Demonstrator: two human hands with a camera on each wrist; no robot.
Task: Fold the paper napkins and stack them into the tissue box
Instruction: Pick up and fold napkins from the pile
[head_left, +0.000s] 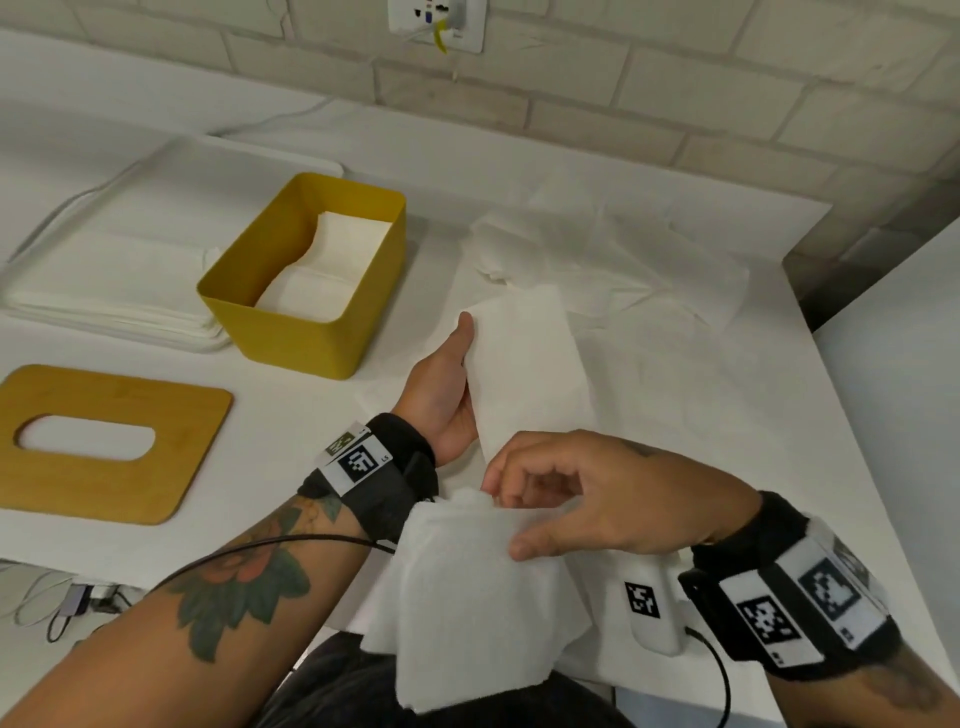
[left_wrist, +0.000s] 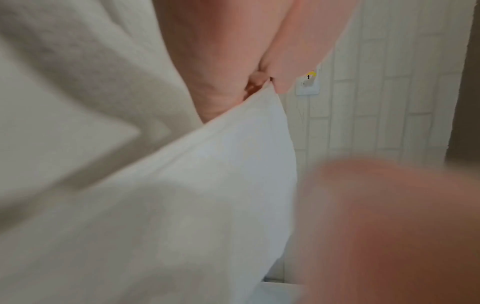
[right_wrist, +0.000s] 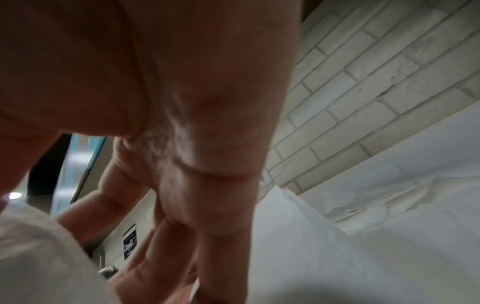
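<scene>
A long white paper napkin (head_left: 524, 364) is stretched above the table in front of me, and its near end droops over the table edge. My left hand (head_left: 452, 374) grips its far left edge, thumb on top and fingers hidden beneath. Nearer me, my right hand (head_left: 511, 512) pinches the napkin between thumb and fingers. The yellow tissue box (head_left: 291, 332) stands open to the left with folded napkins (head_left: 332, 265) inside. In the left wrist view the napkin (left_wrist: 207, 185) runs from my left hand (left_wrist: 270, 82). The right wrist view shows my right hand (right_wrist: 182, 236) over the napkin (right_wrist: 311, 246).
The box's wooden lid (head_left: 104, 441) with an oval slot lies at the near left. A white tray (head_left: 249, 150) behind it holds a stack of flat napkins (head_left: 104, 301). Loose crumpled sheets (head_left: 649, 249) cover the table at right. A brick wall with a socket (head_left: 436, 23) is behind.
</scene>
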